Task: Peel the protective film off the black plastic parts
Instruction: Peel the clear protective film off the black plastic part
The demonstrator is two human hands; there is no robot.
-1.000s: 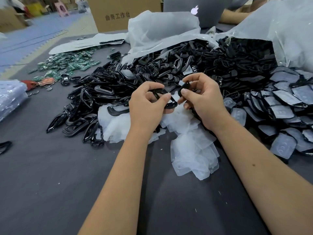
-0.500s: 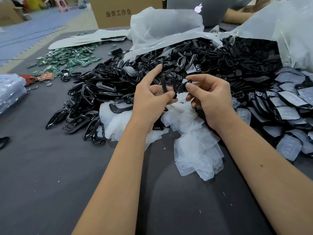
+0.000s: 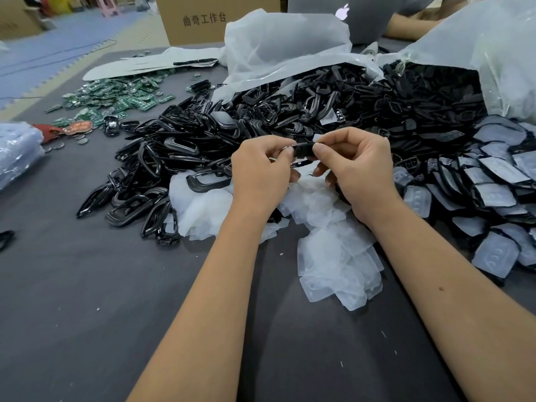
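Black plastic part (image 3: 304, 150) pinched by both hands; more spill from bag (image 3: 278, 42).

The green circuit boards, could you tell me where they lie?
In the head view, the green circuit boards lie far left on the table, beside the black parts heap.

Cardboard box (image 3: 203, 21) reads "曲奇工作台"; laptop (image 3: 362, 18) bears Apple logo

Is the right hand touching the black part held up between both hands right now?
Touching. The head view shows the right hand pinching the black part at its right end, with no gap; the left hand grips its other end.
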